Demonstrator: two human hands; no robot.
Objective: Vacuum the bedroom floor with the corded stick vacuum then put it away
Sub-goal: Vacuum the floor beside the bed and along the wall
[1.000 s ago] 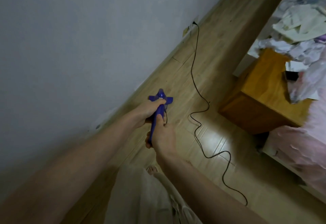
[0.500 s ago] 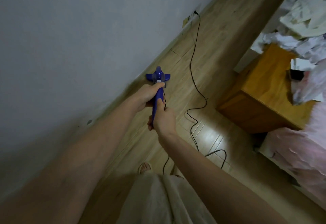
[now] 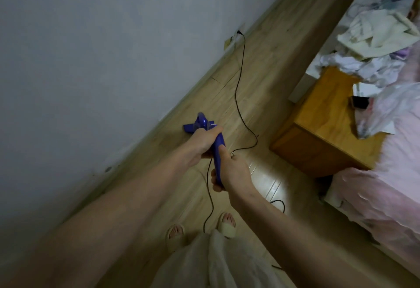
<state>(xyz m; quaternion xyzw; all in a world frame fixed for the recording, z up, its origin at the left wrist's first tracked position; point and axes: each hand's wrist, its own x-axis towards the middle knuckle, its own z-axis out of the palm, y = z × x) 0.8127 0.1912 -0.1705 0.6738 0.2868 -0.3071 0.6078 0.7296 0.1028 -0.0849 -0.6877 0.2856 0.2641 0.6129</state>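
Both-handed — vacuum within grip

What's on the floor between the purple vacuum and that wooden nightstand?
In the head view, only the vacuum's black cord crosses the wooden floor between the vacuum and the nightstand; the rest is bare.

A home bedroom.
A bed with pink bedding and rumpled clothes, a wooden nightstand beside it, wood-plank floor and plain wall.
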